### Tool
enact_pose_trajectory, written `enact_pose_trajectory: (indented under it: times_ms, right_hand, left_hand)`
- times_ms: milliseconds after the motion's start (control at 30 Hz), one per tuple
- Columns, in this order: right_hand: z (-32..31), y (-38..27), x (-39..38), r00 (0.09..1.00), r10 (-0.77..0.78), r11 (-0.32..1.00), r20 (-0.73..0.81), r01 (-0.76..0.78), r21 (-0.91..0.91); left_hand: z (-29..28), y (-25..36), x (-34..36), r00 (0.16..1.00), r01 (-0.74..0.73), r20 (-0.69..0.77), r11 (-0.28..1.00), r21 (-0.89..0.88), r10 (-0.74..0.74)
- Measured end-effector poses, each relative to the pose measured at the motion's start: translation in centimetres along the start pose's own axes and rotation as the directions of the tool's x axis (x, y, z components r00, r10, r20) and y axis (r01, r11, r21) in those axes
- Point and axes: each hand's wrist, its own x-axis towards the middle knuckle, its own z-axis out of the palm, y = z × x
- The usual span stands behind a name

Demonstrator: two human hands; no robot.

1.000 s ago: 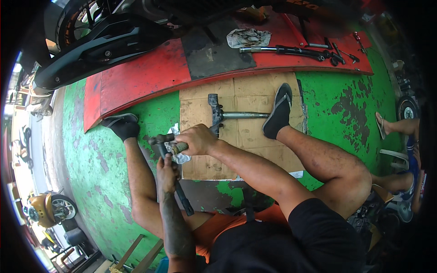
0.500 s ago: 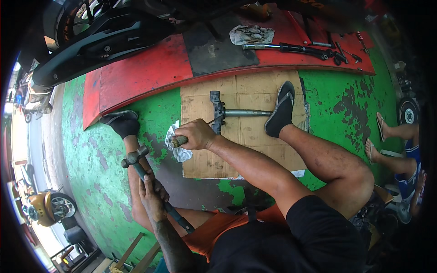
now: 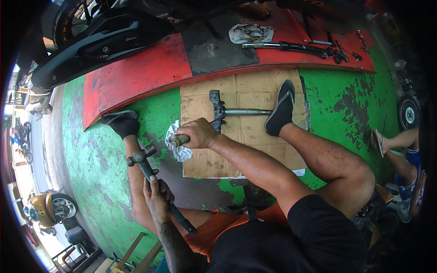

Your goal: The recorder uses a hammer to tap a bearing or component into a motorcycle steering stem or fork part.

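In my left hand a ball-peen hammer (image 3: 146, 167) is held by its dark handle, head up. My left hand (image 3: 158, 198) is closed around it, left of the cardboard. My right hand (image 3: 199, 133) is closed around a thick-handled tool (image 3: 181, 140), its worn butt end sticking out to the left. Its thin shank points at the clamp of a motorcycle steering stem (image 3: 246, 112); whether the tip touches is hidden. The stem lies on the cardboard sheet (image 3: 255, 154), its right end against my right foot (image 3: 281, 109). Below the butt end lies a crumpled white rag (image 3: 183, 154).
Beyond the cardboard runs a low red platform (image 3: 145, 82). On it lie a stained rag (image 3: 250, 33), a fork leg (image 3: 291, 47) and several small tools. A motorcycle's black bodywork (image 3: 104, 48) overhangs the upper left. Another person's legs (image 3: 400, 150) are at the right.
The hammer and my left hand have moved slightly right and down, nearer the tool's butt end. My right hand and the stem stay put. The other person's feet at the right have shifted.
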Motion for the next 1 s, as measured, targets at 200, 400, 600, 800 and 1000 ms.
enact_pose_trajectory:
  times_ms: [200, 400, 600, 800, 1000]
  right_hand:
    - [0.3, 0.5, -0.2, 0.998, -0.044, 0.999, -0.049, 0.045, 0.017]
    - [-0.4, 0.8, -0.1, 0.992, -0.060, 0.996, -0.112, 0.066, 0.059]
    - [0.0, 0.3, 0.3, 0.989, -0.048, 0.996, -0.142, 0.057, 0.064]
    - [0.0, 1.4, -0.5, 0.991, -0.060, 0.997, -0.116, 0.065, 0.041]
    - [-0.3, 1.1, -0.7, 0.995, -0.023, 0.999, -0.101, 0.027, 0.040]
  left_hand:
    - [0.2, 0.6, -0.5, 1.000, 0.007, -0.030, 1.000, 0.008, -0.007]
    - [1.8, 0.6, -2.0, 0.999, -0.030, -0.012, 0.999, 0.020, 0.031]
    - [4.2, -2.2, -2.2, 0.998, -0.033, 0.054, 0.999, 0.004, 0.032]
    - [-0.7, 4.7, -2.7, 0.969, -0.077, -0.237, 0.997, -0.006, 0.073]
    - [-4.7, 8.6, -2.4, 0.556, -0.796, -0.684, 0.540, -0.275, 0.471]
